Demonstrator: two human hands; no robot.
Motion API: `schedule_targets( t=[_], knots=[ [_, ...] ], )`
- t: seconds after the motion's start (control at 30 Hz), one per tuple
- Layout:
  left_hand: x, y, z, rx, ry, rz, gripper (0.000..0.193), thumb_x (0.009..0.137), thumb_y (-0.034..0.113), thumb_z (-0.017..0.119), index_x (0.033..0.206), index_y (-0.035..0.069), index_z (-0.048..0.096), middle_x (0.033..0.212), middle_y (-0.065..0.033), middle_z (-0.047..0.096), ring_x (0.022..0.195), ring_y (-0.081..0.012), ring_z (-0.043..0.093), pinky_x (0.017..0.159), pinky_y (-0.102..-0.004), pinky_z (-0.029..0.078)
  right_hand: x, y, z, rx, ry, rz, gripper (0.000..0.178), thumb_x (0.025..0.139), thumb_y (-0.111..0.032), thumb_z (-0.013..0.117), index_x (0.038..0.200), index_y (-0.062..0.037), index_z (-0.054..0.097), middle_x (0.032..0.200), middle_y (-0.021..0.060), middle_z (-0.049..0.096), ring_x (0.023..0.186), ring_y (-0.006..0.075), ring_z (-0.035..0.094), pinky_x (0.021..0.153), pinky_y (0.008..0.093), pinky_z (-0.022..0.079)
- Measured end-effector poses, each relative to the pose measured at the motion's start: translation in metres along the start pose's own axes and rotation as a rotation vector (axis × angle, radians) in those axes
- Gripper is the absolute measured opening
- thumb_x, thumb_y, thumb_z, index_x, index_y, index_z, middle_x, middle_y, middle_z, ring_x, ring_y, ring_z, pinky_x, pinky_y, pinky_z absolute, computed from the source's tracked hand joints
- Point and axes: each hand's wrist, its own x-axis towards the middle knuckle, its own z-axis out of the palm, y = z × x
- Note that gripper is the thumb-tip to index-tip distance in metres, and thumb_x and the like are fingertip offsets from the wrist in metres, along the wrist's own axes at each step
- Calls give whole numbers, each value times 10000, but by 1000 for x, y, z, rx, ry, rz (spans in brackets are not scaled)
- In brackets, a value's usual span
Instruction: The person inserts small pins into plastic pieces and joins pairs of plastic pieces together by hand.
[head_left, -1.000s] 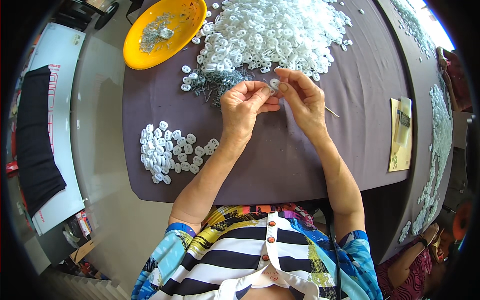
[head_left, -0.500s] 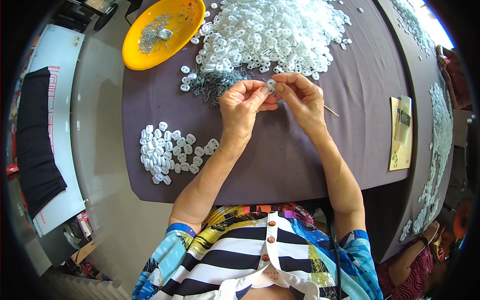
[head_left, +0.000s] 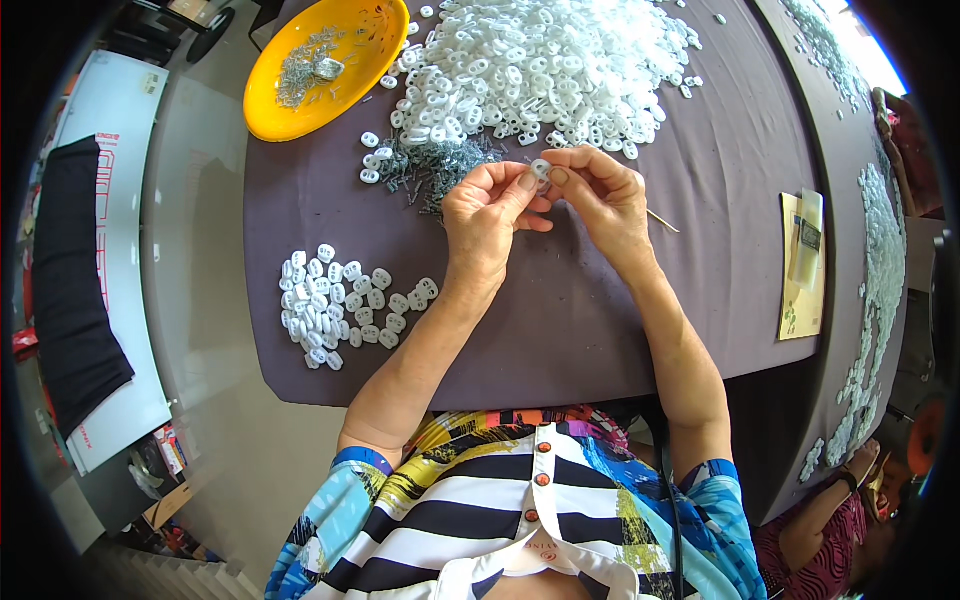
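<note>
Between my two hands, above the dark table, is a small white oval plastic piece (head_left: pixel 541 169) with holes in it. My left hand (head_left: pixel 487 210) pinches it from the left with thumb and forefinger. From the other side my right hand (head_left: pixel 605 195) grips it the same way, its fingers curled. Fingertips cover part of the piece. Just beyond my hands lies a large heap of similar white pieces (head_left: pixel 550 70). A pile of small clear grey pins (head_left: pixel 435 165) sits beside my left hand.
A yellow dish (head_left: pixel 270 110) with metallic bits stands at the far left. White pieces (head_left: pixel 325 305) lie grouped left of my left forearm. A thin stick (head_left: pixel 663 221) is right of my right hand. Farther right are a yellow pad (head_left: pixel 790 300) and another person's arm (head_left: pixel 815 525).
My left hand's lower fingers have shifted slightly and the white piece has turned a little between the fingertips. Both hands otherwise stay in the same place.
</note>
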Motion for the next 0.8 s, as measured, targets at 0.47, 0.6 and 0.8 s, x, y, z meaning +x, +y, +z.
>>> schedule_targets(
  t=[0.47, 0.6, 0.8],
  knots=[
    [-2, 1, 2, 13, -19, 34, 120, 822, 46, 559, 886, -55, 566, 773, -136, 619, 668, -190, 633, 570, -292, 557, 1, -5, -1, 64, 3, 55, 149, 824, 1, 539, 960, 19, 598, 849, 51, 620, 754, 89, 581, 686, 222, 481],
    [-2, 0, 2, 13, -11, 28, 120, 819, 41, 560, 888, -58, 565, 769, -139, 619, 669, -194, 635, 567, -291, 556, 1, -4, -3, 36, -4, 56, 145, 823, -1, 542, 955, 17, 600, 846, 46, 618, 753, 87, 579, 680, 220, 482],
    [-3, 2, 0, -46, 30, -45, 101, 815, 36, 559, 875, -44, 567, 764, -144, 622, 671, -204, 637, 578, -293, 551, 2, -3, -1, 66, -25, 63, 130, 821, -6, 549, 938, 6, 606, 844, 38, 615, 774, 87, 574, 683, 219, 481]
  ],
)
